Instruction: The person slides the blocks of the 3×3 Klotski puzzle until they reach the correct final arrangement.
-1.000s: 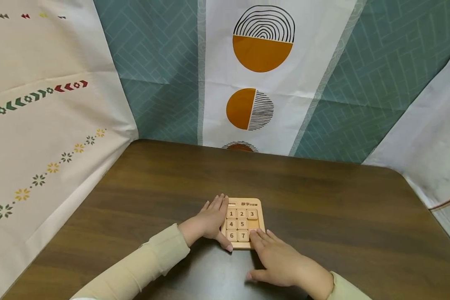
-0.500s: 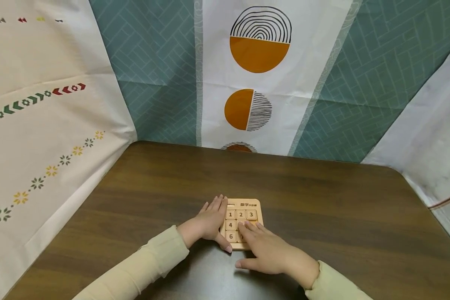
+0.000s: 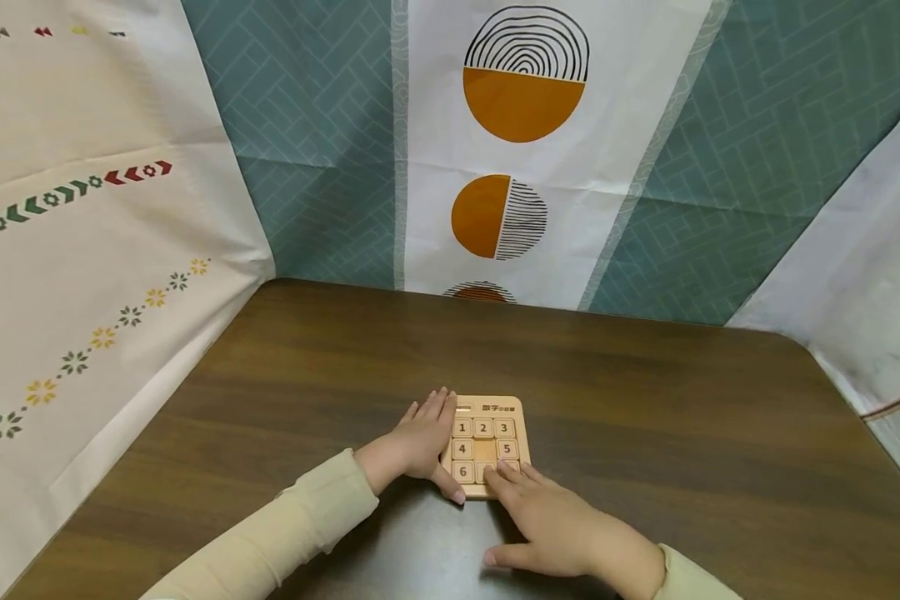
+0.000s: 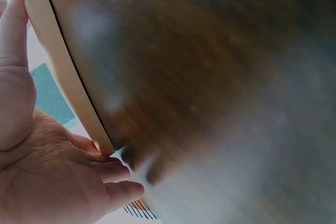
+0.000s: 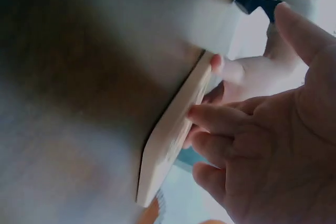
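A small wooden sliding number puzzle (image 3: 521, 435) lies on the table. My left hand (image 3: 422, 442) holds its left side, the thumb at the near edge and the fingers along the left edge; in the left wrist view the puzzle's side wall (image 4: 68, 72) spans from thumb to fingers. My right hand (image 3: 551, 521) reaches in from the near right, a fingertip touching the 7 tile (image 3: 481, 468) and other fingers over the bottom right tile, whose number is covered. The 5 tile (image 3: 507, 449) sits at the middle row's right end, beside the bare centre slot (image 3: 484, 451).
The dark wooden table (image 3: 330, 358) extends around the puzzle. Teal and white patterned cloth (image 3: 322, 167) hangs behind it, and pale printed cloth (image 3: 120, 267) borders its left side. A black object (image 5: 250, 2) shows near the left wrist in the right wrist view.
The 5 tile has slid right from the centre slot, leaving the centre bare. My right hand reached left over it, then drew back toward the near right. The left hand stays in place.
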The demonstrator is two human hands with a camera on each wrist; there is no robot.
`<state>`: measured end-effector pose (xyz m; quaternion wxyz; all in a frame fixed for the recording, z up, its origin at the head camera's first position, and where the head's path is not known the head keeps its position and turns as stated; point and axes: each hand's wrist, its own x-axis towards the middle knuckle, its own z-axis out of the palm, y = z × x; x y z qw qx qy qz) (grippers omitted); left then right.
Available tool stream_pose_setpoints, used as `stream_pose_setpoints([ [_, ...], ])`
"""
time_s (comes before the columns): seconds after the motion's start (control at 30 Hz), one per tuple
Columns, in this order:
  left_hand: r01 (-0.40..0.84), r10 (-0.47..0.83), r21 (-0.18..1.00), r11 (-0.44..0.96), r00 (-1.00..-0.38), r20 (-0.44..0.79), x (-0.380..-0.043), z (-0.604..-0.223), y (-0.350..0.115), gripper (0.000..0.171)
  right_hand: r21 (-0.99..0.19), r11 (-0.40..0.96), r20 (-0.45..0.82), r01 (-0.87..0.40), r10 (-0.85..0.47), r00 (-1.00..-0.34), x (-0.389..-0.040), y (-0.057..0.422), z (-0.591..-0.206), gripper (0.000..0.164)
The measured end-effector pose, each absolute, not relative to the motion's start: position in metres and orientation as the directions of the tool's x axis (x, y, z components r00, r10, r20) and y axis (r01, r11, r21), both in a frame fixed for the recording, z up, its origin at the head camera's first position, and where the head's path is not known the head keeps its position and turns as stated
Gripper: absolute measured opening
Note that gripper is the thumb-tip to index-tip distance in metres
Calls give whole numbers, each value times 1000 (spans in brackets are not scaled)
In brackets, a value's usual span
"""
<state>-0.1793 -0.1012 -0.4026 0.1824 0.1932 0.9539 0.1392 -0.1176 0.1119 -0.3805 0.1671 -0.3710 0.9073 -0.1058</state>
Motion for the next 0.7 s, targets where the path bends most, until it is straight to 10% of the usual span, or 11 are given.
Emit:
stream_pose_setpoints([
  [0.7,328,418,310,892,-859,-295,-182,-406,-101,138,-296,707,-230,-642,-706,-670,-118,104,-382,90],
])
